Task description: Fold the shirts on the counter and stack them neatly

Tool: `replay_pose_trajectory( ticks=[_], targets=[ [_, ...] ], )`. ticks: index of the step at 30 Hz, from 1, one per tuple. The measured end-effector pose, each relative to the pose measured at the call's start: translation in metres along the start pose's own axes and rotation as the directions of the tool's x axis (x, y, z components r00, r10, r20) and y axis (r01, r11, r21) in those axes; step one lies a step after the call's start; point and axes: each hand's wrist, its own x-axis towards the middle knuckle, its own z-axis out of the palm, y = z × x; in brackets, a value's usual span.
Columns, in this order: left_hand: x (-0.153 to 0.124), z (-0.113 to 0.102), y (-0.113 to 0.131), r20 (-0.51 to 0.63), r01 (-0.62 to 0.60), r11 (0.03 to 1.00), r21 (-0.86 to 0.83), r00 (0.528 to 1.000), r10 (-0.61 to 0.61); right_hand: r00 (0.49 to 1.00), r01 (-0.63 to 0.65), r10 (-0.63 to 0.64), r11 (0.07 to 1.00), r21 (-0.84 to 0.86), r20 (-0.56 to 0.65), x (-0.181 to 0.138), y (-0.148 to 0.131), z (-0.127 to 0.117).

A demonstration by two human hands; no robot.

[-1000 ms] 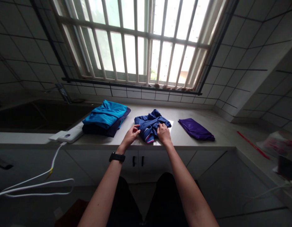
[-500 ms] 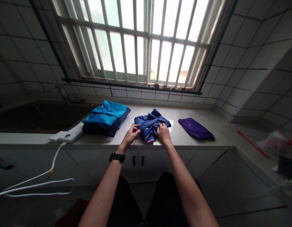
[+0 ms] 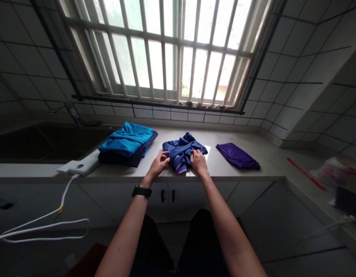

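Observation:
A crumpled blue shirt (image 3: 180,153) with a pink-and-white striped edge lies in a heap on the counter in front of me. My left hand (image 3: 159,164) is at its left side, thumb and fingers apart, the fingertips close to the cloth. Whether they touch it is hard to see. On the right side of the heap, my right hand (image 3: 198,161) has its fingers curled down and closed on a bit of the fabric. A folded purple cloth (image 3: 238,155) rests to the right. Left of the heap, a bright blue folded garment (image 3: 126,139) sits on top of a dark navy one (image 3: 134,159).
A white power bank-like box (image 3: 85,164) with a white cable stands at the counter's front edge, beside the dark sink (image 3: 10,159). To the right lie a red strip (image 3: 306,174) and a clear plastic bag (image 3: 330,169). A barred window rises behind the counter (image 3: 212,135).
The view has shifted very slightly. Both hands and the blue shirt look the same as before.

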Motion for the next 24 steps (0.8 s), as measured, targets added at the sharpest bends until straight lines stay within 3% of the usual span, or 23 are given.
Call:
replay_pose_trajectory(
  ticks=[12, 18, 22, 24],
  targets=[
    [0.003, -0.002, -0.006, 0.024, -0.011, 1.000, 0.020, 1.000, 0.010, 1.000, 0.005, -0.005, 1.000, -0.016, -0.010, 0.000, 0.001, 0.001],
    [0.006, 0.001, -0.011, -0.094, -0.087, 0.978, 0.189, 0.990, 0.106, 0.999, 0.018, -0.018, 1.000, 0.002, -0.038, 0.002, 0.002, 0.005],
    [0.003, 0.011, -0.004, 0.002, -0.153, 0.919, 0.363, 0.986, 0.164, 0.997, 0.049, -0.046, 0.998, 0.042, -0.059, 0.001, 0.005, 0.002],
    [0.000, 0.013, 0.001, -0.028, -0.135, 0.903, 0.407, 0.987, 0.160, 0.998, 0.049, -0.047, 0.997, 0.061, -0.038, 0.001, 0.005, -0.005]
  ],
)
